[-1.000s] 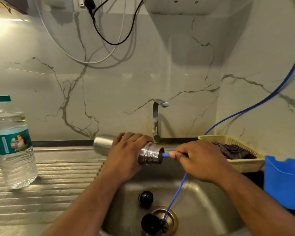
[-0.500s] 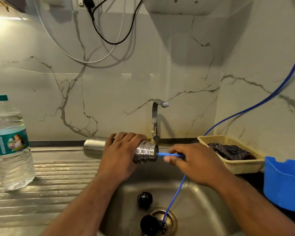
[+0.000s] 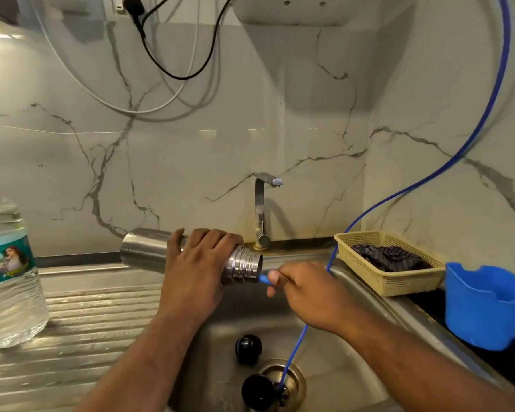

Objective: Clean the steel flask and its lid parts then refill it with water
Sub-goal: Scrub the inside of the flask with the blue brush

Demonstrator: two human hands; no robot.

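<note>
My left hand (image 3: 197, 272) grips the steel flask (image 3: 144, 251), which lies almost level over the sink (image 3: 357, 295) with its threaded open mouth to the right. My right hand (image 3: 305, 292) pinches the thin blue tube (image 3: 464, 150) near its tip, and that tip sits at the lower edge of the flask's mouth. Two black lid parts lie in the basin: a round black knob (image 3: 248, 347) and a larger black cap (image 3: 257, 392) beside the drain.
A clear plastic water bottle (image 3: 8, 278) stands on the ribbed drainboard at left. The tap (image 3: 262, 209) rises behind the flask. At right stand a cream basket (image 3: 390, 281) with a dark cloth and a blue tub (image 3: 488, 307). Cables hang on the marble wall.
The flask has moved a little to the left. My right hand has slid up the blue tube, so less of its tip shows, now at the lower rim of the mouth.
</note>
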